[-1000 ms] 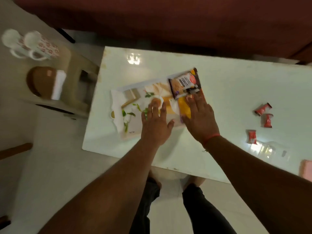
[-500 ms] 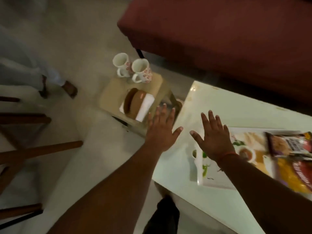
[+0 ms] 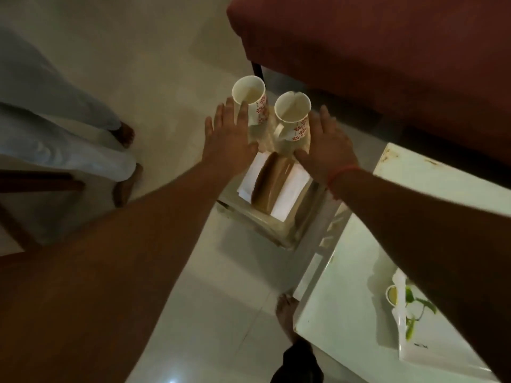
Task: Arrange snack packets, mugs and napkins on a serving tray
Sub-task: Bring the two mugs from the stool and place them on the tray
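We take the small stool (image 3: 279, 228) as our landmark, and far to its left we see another person's pale trouser legs (image 3: 55, 139) and bare feet (image 3: 125, 172) on the light floor, with a dark wooden chair frame (image 3: 33, 186) at the picture's edge. Closer to the stool, our left hand (image 3: 228, 142) reaches out flat with fingers spread and holds nothing; its fingertips overlap the near side of the left mug (image 3: 250, 99), though we cannot tell whether they touch it. That mug stands upright at the far end of the stool, white with red flowers, and the right mug (image 3: 293, 114) stands just beside it, also upright, its handle turned toward us. At the near end of the stool lies a stack of white napkins (image 3: 287, 192) with a brown rounded holder (image 3: 272, 183) across them. Our right hand (image 3: 329, 145) hovers open just to the right of the right mug, fingers apart, a red thread (image 3: 341, 172) at the wrist, gripping nothing. To the right of the stool stands the white table (image 3: 340, 313), and on it, partly hidden by our right forearm, lies the serving tray (image 3: 409, 346) with its printed leaves. Behind the stool runs a dark red sofa (image 3: 387, 56).
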Action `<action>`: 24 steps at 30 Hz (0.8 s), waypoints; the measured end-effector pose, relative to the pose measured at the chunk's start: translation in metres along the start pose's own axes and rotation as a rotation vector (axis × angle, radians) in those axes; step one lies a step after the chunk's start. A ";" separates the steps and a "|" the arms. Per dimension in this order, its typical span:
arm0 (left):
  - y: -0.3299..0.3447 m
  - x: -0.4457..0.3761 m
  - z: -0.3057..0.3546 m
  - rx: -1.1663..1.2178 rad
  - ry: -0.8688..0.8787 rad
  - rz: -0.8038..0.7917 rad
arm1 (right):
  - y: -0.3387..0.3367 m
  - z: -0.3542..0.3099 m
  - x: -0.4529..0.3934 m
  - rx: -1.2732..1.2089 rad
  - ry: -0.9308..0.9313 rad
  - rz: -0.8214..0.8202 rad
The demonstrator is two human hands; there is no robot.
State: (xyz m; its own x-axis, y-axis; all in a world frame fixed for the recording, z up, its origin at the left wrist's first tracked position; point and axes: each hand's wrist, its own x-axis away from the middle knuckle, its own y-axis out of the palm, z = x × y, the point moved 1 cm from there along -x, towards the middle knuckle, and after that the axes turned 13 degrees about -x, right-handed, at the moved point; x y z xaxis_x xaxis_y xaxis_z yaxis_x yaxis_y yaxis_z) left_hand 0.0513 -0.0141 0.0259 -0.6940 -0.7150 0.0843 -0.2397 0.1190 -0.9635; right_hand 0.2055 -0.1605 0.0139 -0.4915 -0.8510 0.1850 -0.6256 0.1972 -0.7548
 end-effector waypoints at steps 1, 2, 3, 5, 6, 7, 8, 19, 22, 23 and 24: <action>-0.001 -0.015 -0.003 0.003 0.015 -0.007 | -0.005 -0.003 -0.017 0.010 -0.010 -0.023; -0.002 -0.030 -0.005 0.004 0.036 -0.013 | -0.012 -0.008 -0.032 0.035 -0.025 -0.053; -0.004 -0.045 -0.006 0.003 0.061 -0.020 | -0.016 -0.013 -0.048 0.070 -0.042 -0.095; -0.005 -0.073 -0.007 0.016 0.096 -0.057 | -0.019 -0.023 -0.076 0.183 -0.078 -0.227; -0.004 -0.085 -0.007 0.026 0.108 -0.091 | -0.018 -0.029 -0.087 0.250 -0.086 -0.293; -0.003 -0.094 -0.007 0.029 0.123 -0.128 | -0.016 -0.034 -0.097 0.314 -0.097 -0.339; 0.000 -0.102 -0.005 0.025 0.141 -0.164 | -0.014 -0.035 -0.105 0.368 -0.099 -0.368; -0.012 -0.123 0.011 0.030 0.166 -0.186 | -0.014 -0.020 -0.103 0.256 -0.141 -0.203; -0.029 -0.114 0.035 -0.048 0.251 -0.056 | -0.032 0.006 -0.078 0.105 -0.111 -0.072; -0.038 -0.111 0.048 -0.047 0.272 -0.024 | -0.043 0.016 -0.069 0.067 -0.086 -0.036; -0.048 -0.109 0.062 -0.052 0.296 -0.002 | -0.054 0.027 -0.056 0.042 -0.044 -0.010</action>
State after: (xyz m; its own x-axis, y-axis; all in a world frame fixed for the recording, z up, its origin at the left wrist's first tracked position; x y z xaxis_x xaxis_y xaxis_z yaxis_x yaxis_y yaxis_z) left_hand 0.1799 0.0154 0.0470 -0.8595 -0.4843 0.1635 -0.2699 0.1583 -0.9498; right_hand 0.2831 -0.1361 0.0273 -0.4576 -0.8736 0.1655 -0.6039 0.1688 -0.7790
